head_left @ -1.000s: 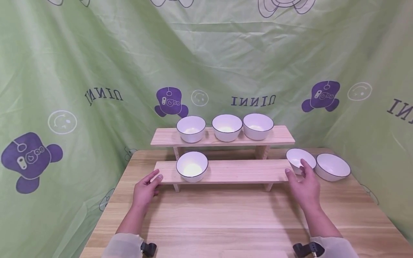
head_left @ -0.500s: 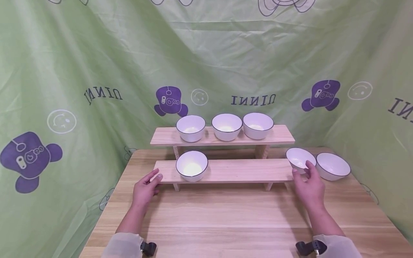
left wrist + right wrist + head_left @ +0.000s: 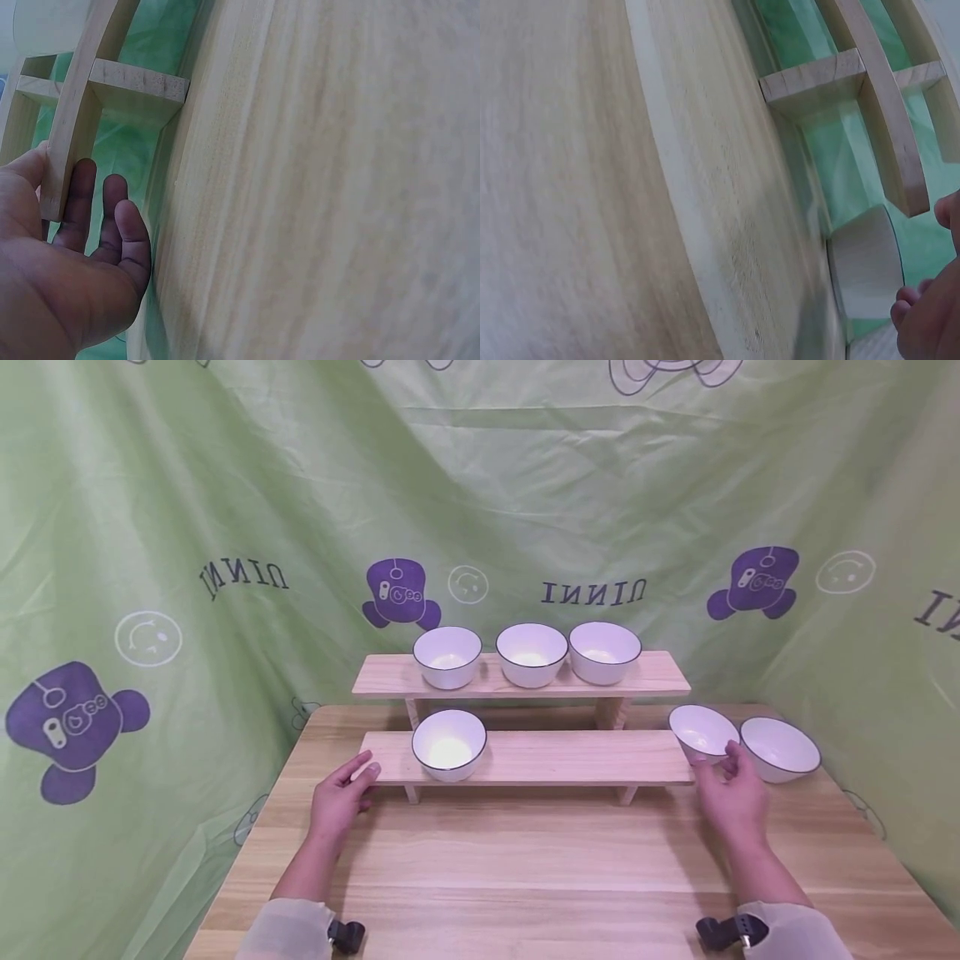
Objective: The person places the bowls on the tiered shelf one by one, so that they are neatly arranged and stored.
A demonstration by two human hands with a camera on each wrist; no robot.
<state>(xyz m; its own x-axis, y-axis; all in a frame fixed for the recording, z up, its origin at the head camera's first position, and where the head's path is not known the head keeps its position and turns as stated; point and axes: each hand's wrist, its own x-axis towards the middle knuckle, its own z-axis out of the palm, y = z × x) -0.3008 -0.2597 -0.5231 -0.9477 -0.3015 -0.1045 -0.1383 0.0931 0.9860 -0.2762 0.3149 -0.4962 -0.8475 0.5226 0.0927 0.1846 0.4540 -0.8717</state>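
Note:
My left hand (image 3: 339,799) grips the left end of the lower wooden shelf board (image 3: 570,757), thumb on top and fingers beneath, as the left wrist view also shows. A white, dark-rimmed bowl (image 3: 450,745) stands on the left part of this board. My right hand (image 3: 735,797), its fingers loosely bent, is at the near rim of a white bowl (image 3: 697,731) on the table, just past the board's right end. Whether the fingertips touch that rim cannot be told. In the right wrist view only part of the hand (image 3: 934,315) shows, beside the bowl (image 3: 866,262).
Behind stands a higher wooden shelf (image 3: 375,675) bearing three white bowls, the middle one (image 3: 531,656) close to the right one (image 3: 604,653). Another white bowl (image 3: 780,750) sits on the table (image 3: 525,877) at far right. Green printed cloth (image 3: 480,485) hangs around the table.
My right hand has moved rightward, away from the right end of the lower board, to the near rim of the bowl there. The left hand stays on the board.

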